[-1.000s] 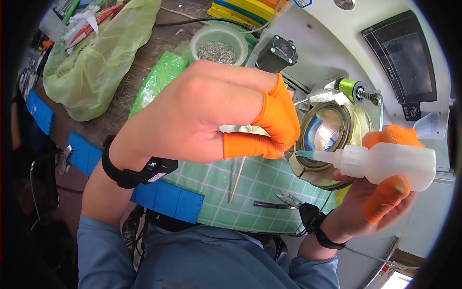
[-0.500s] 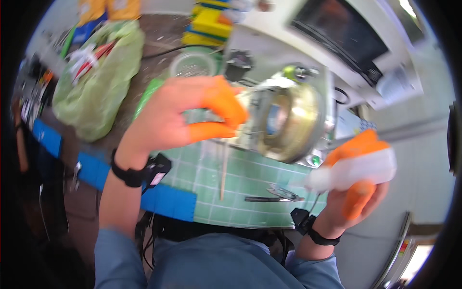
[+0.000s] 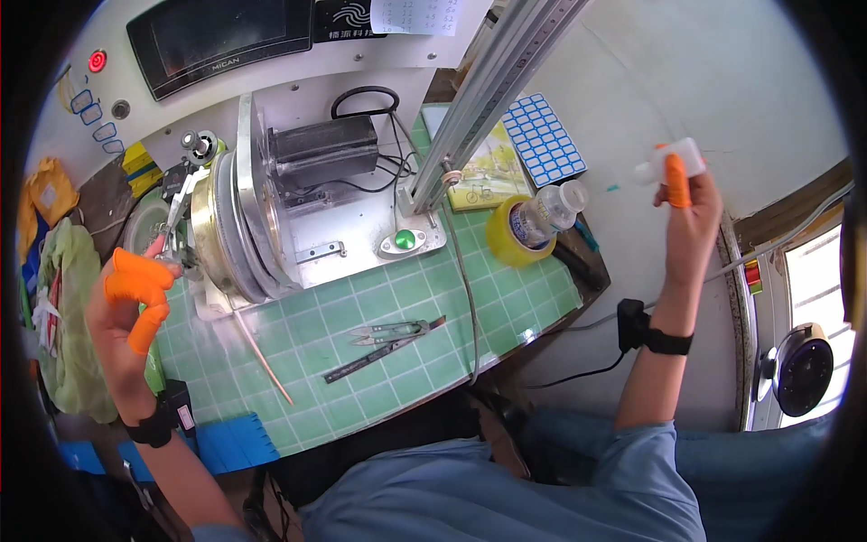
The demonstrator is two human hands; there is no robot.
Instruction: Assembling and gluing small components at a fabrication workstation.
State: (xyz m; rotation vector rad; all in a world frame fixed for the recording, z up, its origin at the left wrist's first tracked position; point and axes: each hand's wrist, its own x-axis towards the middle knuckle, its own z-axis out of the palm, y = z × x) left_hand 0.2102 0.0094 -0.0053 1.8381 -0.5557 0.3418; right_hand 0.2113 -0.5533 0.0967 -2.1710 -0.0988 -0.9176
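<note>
At the left, my left hand (image 3: pixel 129 303), with orange finger covers, is beside a round metal wheel (image 3: pixel 213 237) on the machine. Its fingers are curled and the fingertips close together at a small metal part; what they pinch, if anything, is too small to make out. My right hand (image 3: pixel 688 203), raised at the far right beyond the table's edge, grips a small white plastic bottle (image 3: pixel 684 157). The bottle lies nearly level, its narrower end pointing left. Orange covers also show on that hand's fingers.
Across the green cutting mat (image 3: pixel 415 298) lie thread snips (image 3: pixel 390 332), a black strip (image 3: pixel 357 364) and a thin wooden stick (image 3: pixel 264 359). A roll of yellow tape (image 3: pixel 508 242) holds a clear bottle (image 3: pixel 553 213). An upright metal rail (image 3: pixel 492 99) rises behind the green button (image 3: pixel 404 239).
My view has turned toward the right, bringing the machine's motor and rail into sight. My right hand has carried the white bottle farther out to the right; my left hand stays near the wheel.
</note>
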